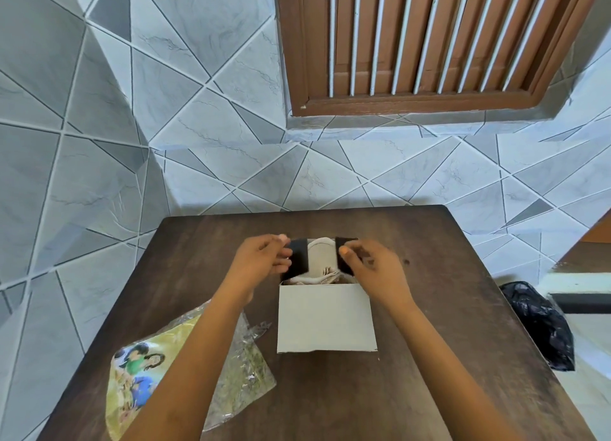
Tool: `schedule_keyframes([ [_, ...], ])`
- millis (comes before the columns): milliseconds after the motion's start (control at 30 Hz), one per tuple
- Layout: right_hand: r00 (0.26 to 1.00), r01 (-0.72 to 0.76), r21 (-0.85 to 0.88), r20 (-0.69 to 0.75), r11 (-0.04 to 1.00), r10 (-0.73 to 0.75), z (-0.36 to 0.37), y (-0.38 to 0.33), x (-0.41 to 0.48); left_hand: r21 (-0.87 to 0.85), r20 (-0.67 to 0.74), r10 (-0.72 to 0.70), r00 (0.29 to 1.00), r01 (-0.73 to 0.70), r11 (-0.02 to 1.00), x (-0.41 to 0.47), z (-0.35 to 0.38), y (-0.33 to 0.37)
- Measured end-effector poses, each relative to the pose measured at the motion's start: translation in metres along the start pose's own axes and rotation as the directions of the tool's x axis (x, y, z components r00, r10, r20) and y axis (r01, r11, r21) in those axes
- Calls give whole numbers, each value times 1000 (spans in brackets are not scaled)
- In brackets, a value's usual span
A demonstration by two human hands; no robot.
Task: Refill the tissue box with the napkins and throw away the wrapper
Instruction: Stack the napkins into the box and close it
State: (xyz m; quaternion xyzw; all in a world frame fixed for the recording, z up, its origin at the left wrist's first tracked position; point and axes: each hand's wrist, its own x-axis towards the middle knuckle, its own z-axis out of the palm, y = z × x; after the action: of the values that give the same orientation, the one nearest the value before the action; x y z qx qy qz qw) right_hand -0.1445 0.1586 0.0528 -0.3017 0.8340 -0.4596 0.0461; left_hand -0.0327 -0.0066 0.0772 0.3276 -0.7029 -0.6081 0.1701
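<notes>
Tissue box (326, 318) sits mid-desk, white inner face of its near flap toward the camera, open top facing up.

Head view: napkins (322, 262) already inside, pale stack showing between two dark side flaps. Left hand (261, 262) pinches the left dark flap (299, 257) w/ fingers and thumb; right hand (373, 268) pinches the right dark flap (344, 255) the same way. Both flaps stand roughly upright, tilted inward over the napkins. Near white flap hangs down/forward toward 6 o'clock, unfolded.

Progress, as a judgement: refill part looks basically done, since the napkins are in the box. Closing is underway, side flaps first. Left to do: fold flaps shut, then bin the wrapper. Wrapper (185, 374), clear plastic w/ yellow printed panel, lies crumpled on the desk (446, 308) at approx 8 o'clock from the box, partly under the left forearm, not touched by either hand. Black bag (539, 325) off the desk edge at 3 o'clock, poss. the trash; can't confirm.

Orientation: box long axis runs 9-to-3 o'clock, parallel to the desk's near edge. Napkin stack appears to follow the same axis, though mostly hidden by the flaps.
</notes>
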Motion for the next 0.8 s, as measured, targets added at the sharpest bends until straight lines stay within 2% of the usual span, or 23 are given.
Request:
schedule_keyframes([
  [67, 992, 92, -150, 102, 984, -77, 6, 11, -5, 286, -40, 98, 994, -83, 955, 4, 5, -11],
  [100, 991, 104, -175, 105, 979, -87, 9, 14, -8, 441, -60, 160, 985, -117, 890, 6, 5, -16],
  [133, 994, 92, -150, 78, 984, -81, 10, 16, -10, 523, -82, 199, 977, -128, 843, 8, 5, -19],
  [167, 998, 62, -99, 27, 993, -60, 12, 17, -12, 526, -109, 187, 976, -103, 844, 10, 4, -20],
  [200, 999, 16, -42, -33, 999, -17, 13, 18, -13, 474, -122, 114, 986, -43, 879, 13, 1, -20],
  [267, 985, -148, 71, -77, 986, 153, 16, 18, -13, 307, -56, -135, 989, 146, 940, 18, -5, -19],
  [333, 916, -402, 208, 85, 892, 393, 16, 17, -7, 203, 116, -365, 924, 337, 919, 18, -8, -18],
  [400, 853, -511, 283, 282, 812, 438, 16, 19, -1, 179, 225, -405, 886, 371, 911, 16, -8, -17],
  [467, 874, -466, 286, 300, 837, 383, 14, 22, 3, 135, 228, -325, 918, 301, 944, 15, -5, -16],
  [567, 917, -372, 354, 281, 858, 281, 9, 29, 8, 78, 155, -165, 974, 154, 985, 14, 0, -17],
  [667, 949, -258, 420, 277, 870, 148, 5, 36, 17, 239, 62, -13, 998, -3, 971, 6, 11, -32],
  [800, 947, -179, 288, 310, 941, 85, 8, 53, 36, 435, -48, 144, 988, -110, 894, -7, 34, -59],
])
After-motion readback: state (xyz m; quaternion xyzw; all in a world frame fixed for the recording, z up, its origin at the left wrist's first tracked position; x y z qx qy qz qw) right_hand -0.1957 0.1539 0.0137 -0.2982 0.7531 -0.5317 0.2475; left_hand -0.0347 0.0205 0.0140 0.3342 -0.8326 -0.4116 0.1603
